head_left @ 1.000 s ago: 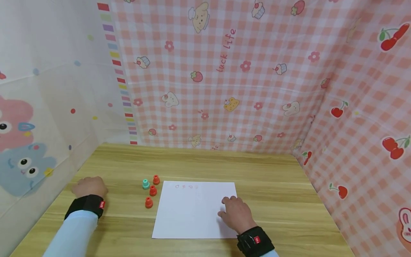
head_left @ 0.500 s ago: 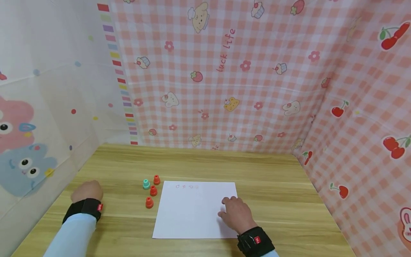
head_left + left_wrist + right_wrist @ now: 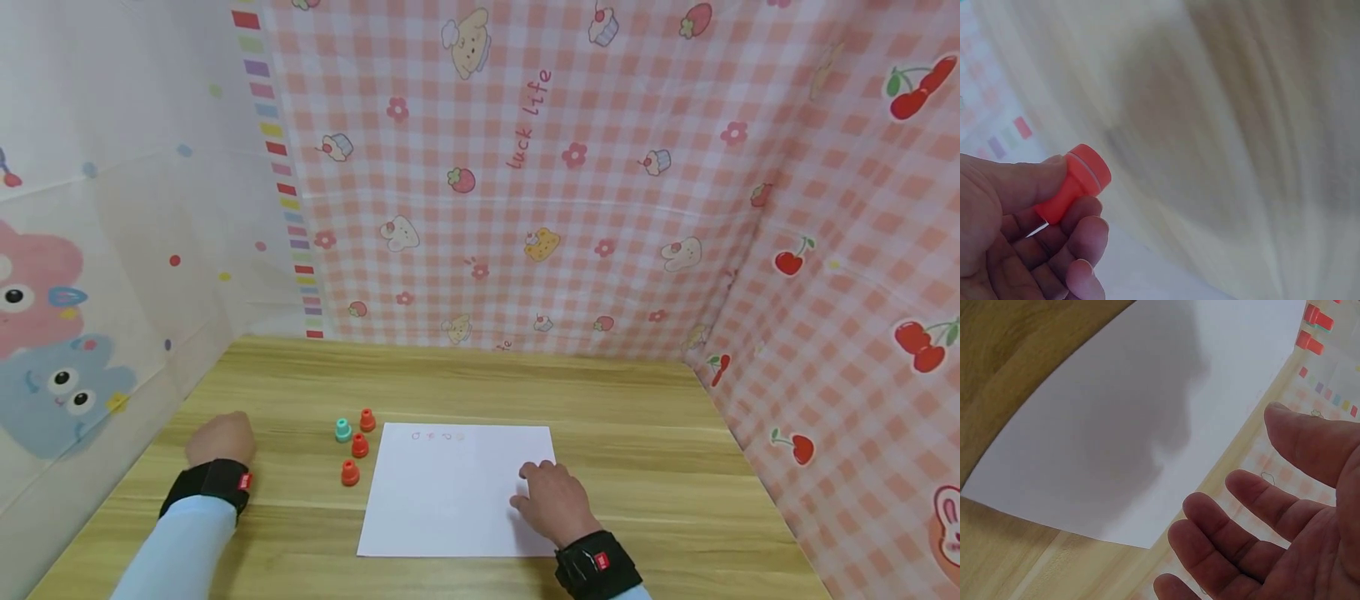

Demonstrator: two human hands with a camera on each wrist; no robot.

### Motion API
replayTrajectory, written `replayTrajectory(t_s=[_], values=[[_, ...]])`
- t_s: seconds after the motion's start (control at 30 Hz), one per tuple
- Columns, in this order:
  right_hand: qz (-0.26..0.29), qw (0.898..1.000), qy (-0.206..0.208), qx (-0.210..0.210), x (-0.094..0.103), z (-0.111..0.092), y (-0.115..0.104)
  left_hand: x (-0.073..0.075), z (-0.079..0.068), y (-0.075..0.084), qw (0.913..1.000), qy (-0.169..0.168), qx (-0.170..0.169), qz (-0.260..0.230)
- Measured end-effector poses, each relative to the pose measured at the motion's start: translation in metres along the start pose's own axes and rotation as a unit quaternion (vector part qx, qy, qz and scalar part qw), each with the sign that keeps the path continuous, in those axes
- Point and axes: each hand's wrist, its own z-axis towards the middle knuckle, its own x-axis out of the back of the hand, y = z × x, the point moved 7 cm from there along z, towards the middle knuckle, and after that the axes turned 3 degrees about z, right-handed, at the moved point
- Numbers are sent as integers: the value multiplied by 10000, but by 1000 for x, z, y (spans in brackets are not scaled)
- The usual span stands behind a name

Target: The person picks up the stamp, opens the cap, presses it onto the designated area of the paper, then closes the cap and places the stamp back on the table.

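My left hand [image 3: 221, 439] is at the left of the table. In the left wrist view its thumb and fingers pinch a small red stamp [image 3: 1077, 184] above the wood surface; the head view hides this stamp behind the hand. The right hand [image 3: 557, 504] is over the right side of a white sheet of paper [image 3: 442, 508], casting a shadow on it. Its fingers are loosely bent and hold nothing. Along the sheet's top left runs a row of small, faint reddish marks [image 3: 431, 437].
Left of the paper stand a teal stamp [image 3: 342, 431] and three red ones, including the nearest red stamp [image 3: 350, 472]. A checked cloth [image 3: 495, 200] hangs behind the wooden table [image 3: 637, 442], with more cloth on both sides.
The left hand shifts slightly left and nearer, then back right and away to a spot a little right of where it began. The right hand, paper and standing stamps stay put.
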Motion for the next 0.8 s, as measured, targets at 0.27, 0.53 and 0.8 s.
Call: replayTrajectory(t_s=[0.27,0.53,0.8], values=[[-91,9999,-4,78,-1,0,-1,7,1,29,9986,371,-341,-149],[-138,9999,7,77,0,0,-3,16,-2,64,9962,452,-625,-393],[-151,9999,10,56,-2,2,-3,18,-4,101,9941,502,-776,-567]])
